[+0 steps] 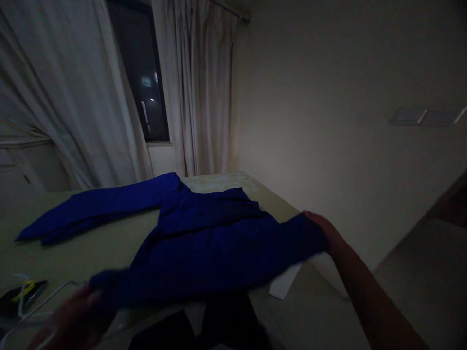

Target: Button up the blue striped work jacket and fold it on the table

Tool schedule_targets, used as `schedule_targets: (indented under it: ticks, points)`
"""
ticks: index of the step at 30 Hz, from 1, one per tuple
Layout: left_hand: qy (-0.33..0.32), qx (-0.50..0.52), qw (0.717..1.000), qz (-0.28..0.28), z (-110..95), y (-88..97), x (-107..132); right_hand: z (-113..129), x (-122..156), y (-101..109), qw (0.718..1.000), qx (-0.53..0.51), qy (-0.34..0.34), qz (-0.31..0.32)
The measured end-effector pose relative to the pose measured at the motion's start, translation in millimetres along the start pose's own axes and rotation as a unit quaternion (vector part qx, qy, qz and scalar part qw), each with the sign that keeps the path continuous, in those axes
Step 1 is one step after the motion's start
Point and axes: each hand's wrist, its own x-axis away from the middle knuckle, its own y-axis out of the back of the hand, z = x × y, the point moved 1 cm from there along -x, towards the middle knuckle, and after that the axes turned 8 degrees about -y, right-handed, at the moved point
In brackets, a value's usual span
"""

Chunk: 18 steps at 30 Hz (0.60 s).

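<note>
A dark blue long-sleeved garment (215, 238), perhaps a shirt, lies partly spread over the bed or table surface (138, 226). One sleeve reaches out to the far left, and its near edge is lifted and stretched toward me. At the lower left, my left hand (78, 311), smeared by motion, grips one corner of the cloth. My right hand (323, 231) is closed on the opposite corner at the right, near the wall. The fingers of both hands are partly hidden by fabric.
A dark phone-like object (34, 294) with a yellow item (24, 290) and white cable (49, 296) lies at the lower left. The wall (328, 160) rises close on the right. Curtains (204, 97) frame a dark window (142, 73) behind.
</note>
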Motion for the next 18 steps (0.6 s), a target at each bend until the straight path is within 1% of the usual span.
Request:
schedule_targets:
  ticks: [1, 2, 3, 4, 5, 6, 7, 8, 9, 10, 11, 12, 13, 14, 16, 17, 18]
  points:
    - [0.0, 0.039, 0.999, 0.004, -18.7, -7.5, -20.7, 22.0, -23.2, -18.6, 0.999, -0.017, 0.04, -0.019]
    - [0.025, 0.149, 0.989, 0.003, -37.9, -16.6, -42.4, 40.8, -47.9, -38.3, 0.996, -0.024, 0.074, -0.031]
    - [0.019, 0.246, 0.969, 0.005, -56.5, -26.3, -63.9, 55.0, -72.4, -57.7, 0.996, -0.026, 0.086, -0.028]
    - [-0.002, 0.307, 0.951, 0.033, -72.2, -35.8, -83.6, 64.0, -94.8, -74.9, 0.995, -0.03, 0.094, -0.026]
    - [-0.01, 0.329, 0.943, 0.04, -82.0, -43.4, -100.3, 67.3, -113.9, -88.8, 0.994, -0.034, 0.096, -0.032]
    - [-0.026, 0.315, 0.948, 0.042, -85.3, -48.5, -113.3, 64.6, -129.0, -99.1, 0.994, -0.032, 0.097, -0.043]
    - [-0.038, 0.283, 0.958, 0.038, -81.3, -50.8, -122.3, 56.3, -139.8, -105.7, 0.992, -0.023, 0.105, -0.062]
    - [-0.047, 0.231, 0.972, 0.023, -70.9, -50.1, -127.6, 43.3, -146.3, -109.1, 0.99, 0.0, 0.12, -0.079]
    - [-0.056, 0.161, 0.985, 0.006, -55.7, -47.1, -129.7, 26.7, -148.8, -110.3, 0.985, 0.039, 0.144, -0.087]
    - [-0.063, 0.087, 0.994, -0.008, -37.8, -42.7, -129.3, 8.4, -147.7, -110.4, 0.976, 0.095, 0.176, -0.08]
    - [-0.063, 0.018, 0.998, -0.016, -19.4, -37.8, -127.4, -10.3, -143.6, -110.4, 0.961, 0.165, 0.213, -0.055]
    - [-0.054, -0.043, 0.998, -0.013, -2.2, -33.5, -124.8, -28.0, -137.2, -111.2, 0.937, 0.245, 0.249, -0.017]
    - [-0.044, -0.099, 0.994, 0.001, 12.2, -30.6, -121.9, -43.7, -129.5, -113.3, 0.902, 0.329, 0.277, 0.026]
    - [-0.034, -0.141, 0.989, 0.022, 23.1, -29.9, -118.9, -56.5, -121.5, -116.7, 0.86, 0.411, 0.295, 0.067]
    - [-0.029, -0.181, 0.981, 0.067, 34.2, -36.4, -111.3, -71.8, -108.6, -126.7, 0.775, 0.542, 0.302, 0.117]
    - [-0.037, -0.197, 0.976, 0.085, 35.4, -43.7, -105.6, -74.2, -105.1, -132.2, 0.742, 0.588, 0.297, 0.125]
    - [-0.049, -0.208, 0.972, 0.097, 34.7, -53.3, -98.1, -73.4, -104.0, -137.0, 0.718, 0.622, 0.288, 0.12]
